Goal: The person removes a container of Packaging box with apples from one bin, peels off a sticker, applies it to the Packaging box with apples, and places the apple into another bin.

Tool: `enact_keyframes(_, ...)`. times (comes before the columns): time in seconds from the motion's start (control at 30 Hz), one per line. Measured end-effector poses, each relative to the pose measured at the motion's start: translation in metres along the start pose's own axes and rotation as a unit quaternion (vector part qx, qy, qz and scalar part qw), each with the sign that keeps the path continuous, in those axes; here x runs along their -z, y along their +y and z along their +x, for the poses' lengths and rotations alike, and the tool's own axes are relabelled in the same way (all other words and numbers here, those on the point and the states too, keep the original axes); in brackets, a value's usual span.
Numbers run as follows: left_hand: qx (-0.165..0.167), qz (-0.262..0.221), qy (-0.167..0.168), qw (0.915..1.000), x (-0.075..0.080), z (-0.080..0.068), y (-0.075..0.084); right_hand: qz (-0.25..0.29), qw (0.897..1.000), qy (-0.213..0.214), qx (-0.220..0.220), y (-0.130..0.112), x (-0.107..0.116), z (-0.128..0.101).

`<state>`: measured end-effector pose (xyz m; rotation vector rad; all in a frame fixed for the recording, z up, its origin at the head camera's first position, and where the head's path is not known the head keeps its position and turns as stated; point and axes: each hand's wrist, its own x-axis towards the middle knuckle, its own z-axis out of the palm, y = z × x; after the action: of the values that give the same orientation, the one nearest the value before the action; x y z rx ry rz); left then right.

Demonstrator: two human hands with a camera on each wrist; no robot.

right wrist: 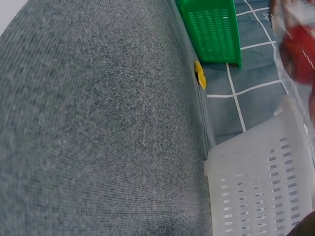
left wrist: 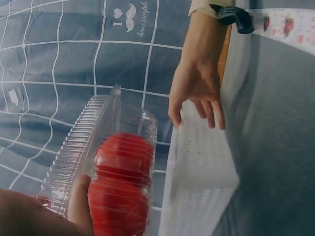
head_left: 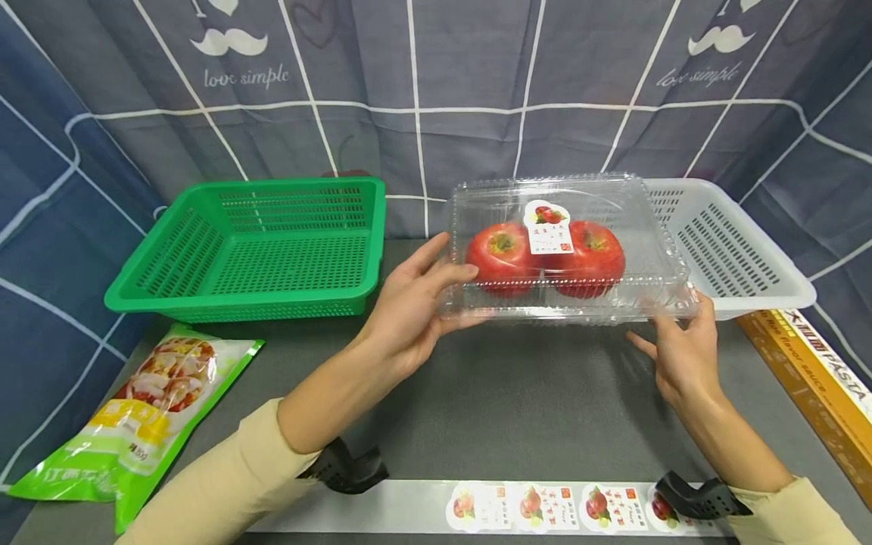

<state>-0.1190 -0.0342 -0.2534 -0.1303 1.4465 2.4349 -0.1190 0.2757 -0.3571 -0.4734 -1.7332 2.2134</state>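
Observation:
A clear plastic clamshell box (head_left: 647, 250) hangs tilted over the white basket (head_left: 770, 280). Inside sit two red apples (head_left: 500, 257), and a fruit sticker (head_left: 550, 227) is on its lid. My left hand (head_left: 412, 306) grips the box's left end, thumb on top and fingers under it. Below the box's right corner, my right hand (head_left: 684, 352) has its fingers spread. In the left wrist view, the right hand (left wrist: 199, 86) overlaps the basket's wall (left wrist: 197, 167), apart from the box (left wrist: 81, 142).
A green basket (head_left: 245, 306) stands at the back left. In front of it lies a green food bag (head_left: 146, 409). An orange pasta box (head_left: 811, 386) is at the right edge. A strip of fruit stickers (head_left: 381, 511) runs along the front. Checked curtains (head_left: 470, 68) surround the table.

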Motion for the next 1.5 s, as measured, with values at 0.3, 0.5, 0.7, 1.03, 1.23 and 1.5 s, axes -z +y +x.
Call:
enact_keyframes(0.3,-0.012,-0.025,0.024,0.9993,-0.053,0.055,-0.001,-0.037,0.999,0.005,-0.01,-0.003,0.003,0.0)
enact_keyframes(0.5,0.002,-0.063,0.055,0.9965,-0.084,0.085,-0.006,-0.03,0.999,0.007,-0.016,-0.004,0.003,0.001)
enact_keyframes(0.7,-0.005,-0.079,0.093,0.9925,-0.116,0.109,-0.025,-0.048,0.999,0.0,-0.017,-0.004,0.004,0.002)
enact_keyframes(1.03,-0.003,-0.041,0.145,0.9886,-0.148,0.13,-0.063,-0.06,0.998,0.014,-0.016,-0.002,0.002,0.003)
enact_keyframes(1.23,-0.003,-0.046,0.168,0.9847,-0.151,0.14,-0.079,-0.038,0.999,0.027,-0.018,-0.001,0.0,0.003)
enact_keyframes(1.5,-0.003,-0.012,0.179,0.9837,-0.153,0.144,-0.09,-0.036,0.999,0.031,-0.022,-0.001,0.0,0.003)
